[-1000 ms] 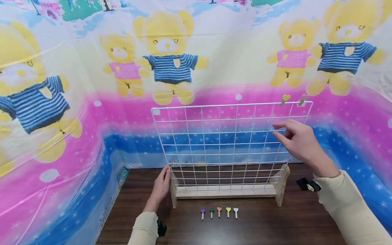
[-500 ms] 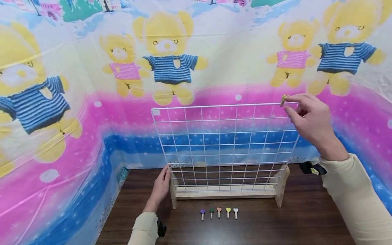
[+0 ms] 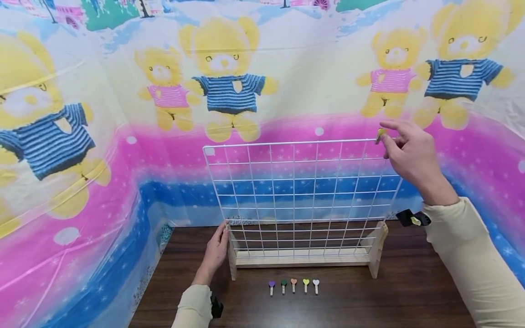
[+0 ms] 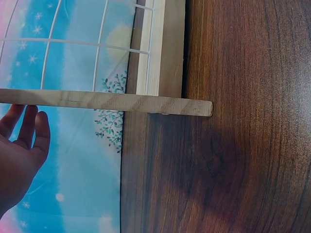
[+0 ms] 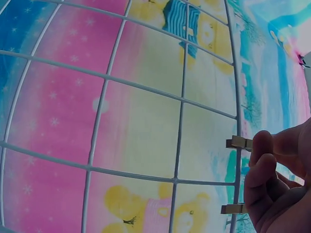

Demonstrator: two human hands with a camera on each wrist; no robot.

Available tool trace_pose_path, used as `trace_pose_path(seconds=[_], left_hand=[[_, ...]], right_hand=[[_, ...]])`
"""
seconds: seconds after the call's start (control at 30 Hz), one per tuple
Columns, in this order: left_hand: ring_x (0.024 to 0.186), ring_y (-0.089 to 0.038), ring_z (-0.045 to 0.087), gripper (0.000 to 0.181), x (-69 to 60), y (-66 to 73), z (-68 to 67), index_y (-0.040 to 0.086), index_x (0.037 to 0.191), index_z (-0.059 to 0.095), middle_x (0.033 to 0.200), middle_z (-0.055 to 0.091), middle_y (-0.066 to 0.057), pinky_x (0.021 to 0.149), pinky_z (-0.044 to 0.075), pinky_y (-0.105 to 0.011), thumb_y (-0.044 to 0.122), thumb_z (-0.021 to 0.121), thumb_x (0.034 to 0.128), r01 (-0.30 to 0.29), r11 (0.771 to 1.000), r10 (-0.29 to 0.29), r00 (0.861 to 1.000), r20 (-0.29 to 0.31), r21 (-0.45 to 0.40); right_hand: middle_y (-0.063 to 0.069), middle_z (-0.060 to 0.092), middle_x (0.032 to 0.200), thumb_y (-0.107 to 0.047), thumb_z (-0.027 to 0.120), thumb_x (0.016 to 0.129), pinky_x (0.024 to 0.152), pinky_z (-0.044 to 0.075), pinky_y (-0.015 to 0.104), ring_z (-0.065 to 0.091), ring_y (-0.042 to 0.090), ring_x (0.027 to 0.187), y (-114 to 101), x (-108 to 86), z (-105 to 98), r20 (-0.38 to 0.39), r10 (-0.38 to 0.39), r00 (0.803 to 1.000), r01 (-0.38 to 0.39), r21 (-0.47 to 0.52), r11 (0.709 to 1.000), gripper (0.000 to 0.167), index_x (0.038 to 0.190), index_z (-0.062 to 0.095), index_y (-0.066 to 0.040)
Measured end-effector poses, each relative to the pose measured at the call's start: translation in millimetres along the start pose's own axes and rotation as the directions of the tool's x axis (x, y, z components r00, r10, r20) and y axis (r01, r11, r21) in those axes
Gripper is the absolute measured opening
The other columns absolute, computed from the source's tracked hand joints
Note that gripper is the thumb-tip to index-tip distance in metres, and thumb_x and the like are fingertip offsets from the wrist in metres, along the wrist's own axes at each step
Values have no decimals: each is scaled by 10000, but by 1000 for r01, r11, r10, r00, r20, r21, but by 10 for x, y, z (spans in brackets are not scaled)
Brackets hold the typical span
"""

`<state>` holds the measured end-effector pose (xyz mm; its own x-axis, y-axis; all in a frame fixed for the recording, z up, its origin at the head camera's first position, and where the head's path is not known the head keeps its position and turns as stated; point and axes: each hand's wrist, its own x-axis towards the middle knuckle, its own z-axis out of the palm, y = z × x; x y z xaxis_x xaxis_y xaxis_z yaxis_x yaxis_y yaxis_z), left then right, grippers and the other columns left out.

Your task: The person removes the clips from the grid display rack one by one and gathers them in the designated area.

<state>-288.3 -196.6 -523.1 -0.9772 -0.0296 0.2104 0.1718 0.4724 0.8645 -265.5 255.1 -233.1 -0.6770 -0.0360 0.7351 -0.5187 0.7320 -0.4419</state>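
My right hand (image 3: pixel 414 152) is at the top right of the white wire grid (image 3: pixel 293 182). Its thumb and index finger pinch a small wooden clothespin with a yellow-green heart (image 3: pixel 381 132), clipped on the top wire. The right wrist view shows this clothespin (image 5: pixel 238 141) partly behind the fingers. A second clothespin (image 5: pixel 233 208) sits farther along the same wire; in the head view the hand hides it. My left hand (image 3: pixel 217 248) holds the left wooden leg (image 3: pixel 232 259) of the grid's stand. In the left wrist view its fingertips touch the edge of that leg (image 4: pixel 112 101).
Several heart clothespins lie in a row in front of the stand: purple (image 3: pixel 271 288), green (image 3: pixel 284 286), orange (image 3: pixel 293 285), yellow-green (image 3: pixel 306 285) and white (image 3: pixel 316 286). They rest on a dark wood table (image 3: pixel 348 303). A bear-print cloth (image 3: pixel 303 91) hangs behind.
My right hand has risen from in front of the grid to the yellow-green clothespin on the top wire, then shifted slightly, index finger lifting. My left hand has stayed in place.
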Motion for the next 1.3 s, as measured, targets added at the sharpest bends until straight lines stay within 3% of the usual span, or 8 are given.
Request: trace_pose_path(seconds=[0.2,0.43,0.6,1.0,1.3], left_hand=[[1256,-382,411,431,7,-7,5,184,1447,384,1417,411,-210,958,362,-570,320,369,1038,13,1000,-13,1000,6,-15],[1226,-386,438,429,2,-10,8,182,1439,394,1398,427,-219,934,384,-569,331,370,1037,11,1000,-12,1000,-5,-18],[1232,-381,434,430,6,-18,19,186,1438,396,1399,427,-216,936,382,-566,336,368,1036,13,1000,-13,1000,-4,-16],[1237,-372,433,435,6,-19,23,182,1441,394,1403,429,-206,949,374,-564,337,369,1035,12,1000,-12,1000,-10,-11],[1276,-363,395,434,12,-18,9,182,1446,386,1435,395,-191,977,349,-564,326,373,1036,24,999,-24,1000,6,-34]], right_hand=[[116,630,956,-205,521,982,387,353,221,535,24,535,38,25,21,61,82,995,-83,6,997,344,1299,582,-87],[127,638,926,-233,523,982,388,356,228,542,46,529,31,63,16,73,101,992,-101,-5,995,338,1259,606,-59],[117,629,830,-248,538,974,383,336,242,538,57,514,39,46,16,69,103,992,-102,-12,995,274,1131,647,-53],[81,625,737,-182,598,943,384,315,185,492,-7,457,6,34,34,-66,-18,998,18,-1,1000,192,969,694,-18],[48,592,670,-156,624,924,422,363,148,490,29,455,-56,-68,7,-129,-52,990,61,62,996,164,973,708,-24]])
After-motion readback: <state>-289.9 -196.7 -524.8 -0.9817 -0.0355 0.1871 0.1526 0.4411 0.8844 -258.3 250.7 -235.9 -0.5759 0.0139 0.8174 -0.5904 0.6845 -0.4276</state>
